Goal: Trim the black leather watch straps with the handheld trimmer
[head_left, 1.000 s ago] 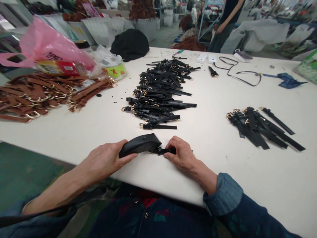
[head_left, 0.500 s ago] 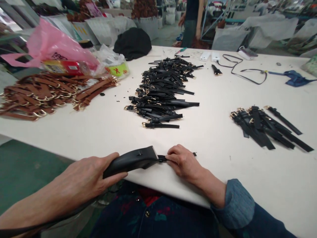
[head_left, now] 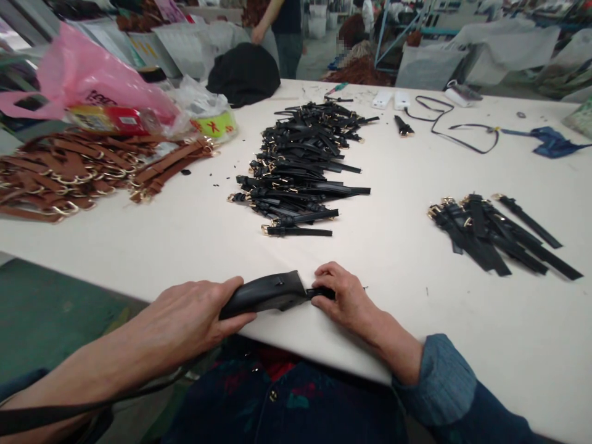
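Near the table's front edge, my left hand [head_left: 198, 311] is wrapped round a black clipper-like tool [head_left: 266, 292], its wide end pointing right. That end meets a short black strap [head_left: 322, 292], which my right hand [head_left: 345, 295] pinches between thumb and fingers. Most of this strap is hidden by the fingers. Beyond my hands lies a long pile of black straps with gold buckles [head_left: 305, 151]. A smaller group of black straps [head_left: 490, 234] rests on the right side of the table.
Brown buckled straps [head_left: 69, 169], a pink bag [head_left: 102, 74] and a black cap [head_left: 244, 74] occupy the left and back of the white table [head_left: 388, 246]. A cable [head_left: 437, 126] lies at back right. A person [head_left: 287, 31] stands behind.
The tool in my left hand has moved right, closer to my right hand, covering more of the strap. The person behind has shifted left.
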Tool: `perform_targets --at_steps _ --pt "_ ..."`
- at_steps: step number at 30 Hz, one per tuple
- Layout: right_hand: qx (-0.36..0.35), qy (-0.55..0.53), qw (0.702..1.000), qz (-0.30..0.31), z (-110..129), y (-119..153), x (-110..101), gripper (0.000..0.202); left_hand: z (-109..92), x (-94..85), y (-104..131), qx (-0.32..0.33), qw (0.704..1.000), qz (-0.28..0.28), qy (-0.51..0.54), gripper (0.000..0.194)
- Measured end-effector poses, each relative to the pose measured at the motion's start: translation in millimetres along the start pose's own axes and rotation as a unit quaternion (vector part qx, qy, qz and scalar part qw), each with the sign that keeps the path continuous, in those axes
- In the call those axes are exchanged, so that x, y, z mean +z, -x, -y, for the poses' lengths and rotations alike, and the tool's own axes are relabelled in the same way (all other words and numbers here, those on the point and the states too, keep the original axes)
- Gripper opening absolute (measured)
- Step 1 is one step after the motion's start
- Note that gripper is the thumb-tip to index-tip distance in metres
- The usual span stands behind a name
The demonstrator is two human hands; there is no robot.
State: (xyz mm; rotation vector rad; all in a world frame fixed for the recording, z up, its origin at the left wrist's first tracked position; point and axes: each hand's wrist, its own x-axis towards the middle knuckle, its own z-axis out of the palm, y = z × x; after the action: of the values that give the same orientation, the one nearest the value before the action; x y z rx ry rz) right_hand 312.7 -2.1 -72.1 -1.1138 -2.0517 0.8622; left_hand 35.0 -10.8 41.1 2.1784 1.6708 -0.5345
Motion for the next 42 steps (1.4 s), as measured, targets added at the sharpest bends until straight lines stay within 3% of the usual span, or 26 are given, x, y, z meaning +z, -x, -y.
perform_targets --at_steps 6,11,16,22,29,33,37,42 --pt "0.040 -0.009 0.999 -0.007 0 0 1 0.022 -19 -11.2 -15 0.007 1.000 -0.019 -0.014 0.049" --pt "0.046 0.011 0.999 -0.027 1 1 2 0.021 -17 -13.1 -21 -0.019 1.000 -0.018 -0.003 0.056" --pt "0.057 0.011 0.998 -0.002 2 0 0 0.020 -7 -12.1 -7 -0.059 0.998 0.001 0.023 0.059" --pt "0.060 -0.002 0.998 0.010 3 -1 -2 0.019 -3 -13.6 11 -0.041 0.999 0.031 0.004 0.052" --pt "0.082 -0.012 0.996 0.030 2 -4 -6 0.019 -23 -19.8 -13 0.022 0.999 0.001 -0.034 0.048" --pt "0.096 -0.009 0.995 0.035 3 -5 -9 0.026 -31 -19.6 -25 0.010 1.000 -0.009 -0.025 0.053" --pt "0.092 -0.019 0.995 0.036 2 -5 -10 0.030 -23 -14.7 -26 -0.036 0.999 -0.017 0.001 0.057" --pt "0.070 -0.018 0.997 0.035 0 -4 -9 0.026 -3 -14.0 -3 -0.057 0.998 -0.013 0.015 0.057"
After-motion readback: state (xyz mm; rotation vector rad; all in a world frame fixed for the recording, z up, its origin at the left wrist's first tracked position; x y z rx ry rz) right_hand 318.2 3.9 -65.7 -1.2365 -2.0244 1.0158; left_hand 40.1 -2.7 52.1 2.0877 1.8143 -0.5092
